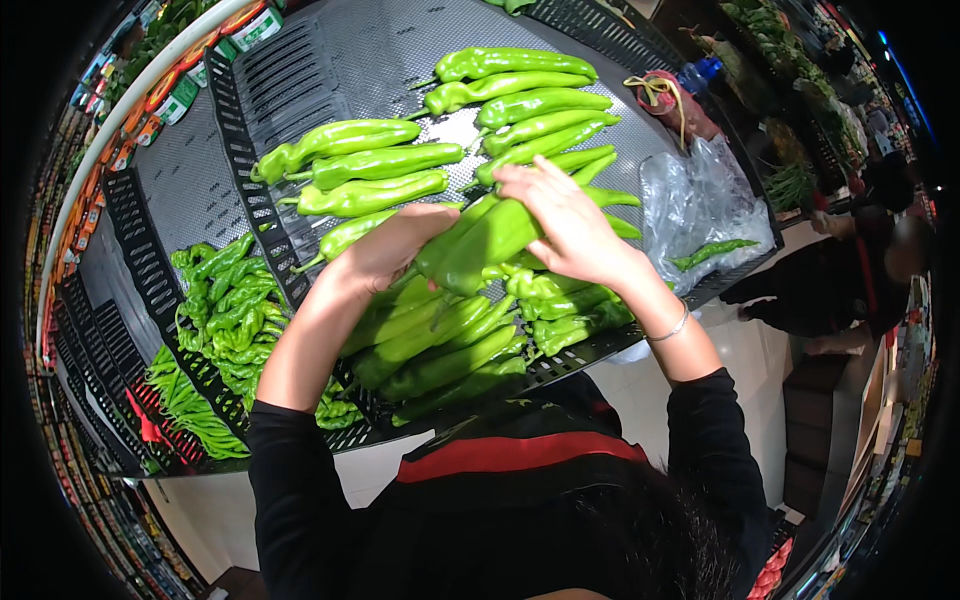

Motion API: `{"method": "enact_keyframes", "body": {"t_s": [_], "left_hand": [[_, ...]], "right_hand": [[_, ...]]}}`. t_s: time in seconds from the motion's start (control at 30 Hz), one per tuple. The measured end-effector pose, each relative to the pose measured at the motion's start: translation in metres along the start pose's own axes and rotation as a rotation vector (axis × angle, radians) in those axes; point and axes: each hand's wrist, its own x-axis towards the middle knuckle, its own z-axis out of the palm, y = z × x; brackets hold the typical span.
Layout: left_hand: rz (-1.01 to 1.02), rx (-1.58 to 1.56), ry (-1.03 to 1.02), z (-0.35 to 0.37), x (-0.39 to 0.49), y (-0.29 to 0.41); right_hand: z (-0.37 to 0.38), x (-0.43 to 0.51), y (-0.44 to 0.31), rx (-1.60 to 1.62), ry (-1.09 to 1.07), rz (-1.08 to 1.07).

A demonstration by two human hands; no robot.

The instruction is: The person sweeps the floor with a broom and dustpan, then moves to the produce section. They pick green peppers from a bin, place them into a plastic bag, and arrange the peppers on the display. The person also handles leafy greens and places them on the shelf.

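Several long green peppers are held between my two hands, above a dark tray. My left hand grips their stem side. Across their other end, my right hand rests with its fingers spread over the top. Beyond the hands, a column of long green peppers lies side by side on the grey perforated surface. To its left runs a second column of green peppers. Nearer my body, more long peppers are piled at the tray's front, partly shaded by my arms.
Black slotted dividers separate wrinkled green peppers and thin green chillies on the left. A clear plastic bag with one green pepper lies at right, near a red-wrapped bundle. Another person stands farther right.
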Motion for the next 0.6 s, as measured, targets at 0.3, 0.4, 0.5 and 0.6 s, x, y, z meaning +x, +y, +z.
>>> {"method": "enact_keyframes", "body": {"t_s": [0.3,0.4,0.5,0.6], "left_hand": [[0.009,-0.145,0.014,0.038,0.041,-0.026],[-0.067,0.13,-0.026,0.064,0.06,-0.054],[-0.09,0.26,-0.12,0.09,0.078,-0.08],[0.047,0.588,-0.158,0.106,0.094,-0.103]], "right_hand": [[-0.006,-0.086,0.023,1.032,0.275,0.755],[-0.016,-0.114,0.036,1.12,0.489,0.732],[-0.03,-0.151,0.046,1.213,0.62,0.767],[-0.055,-0.192,0.068,1.231,0.839,0.825]]}}
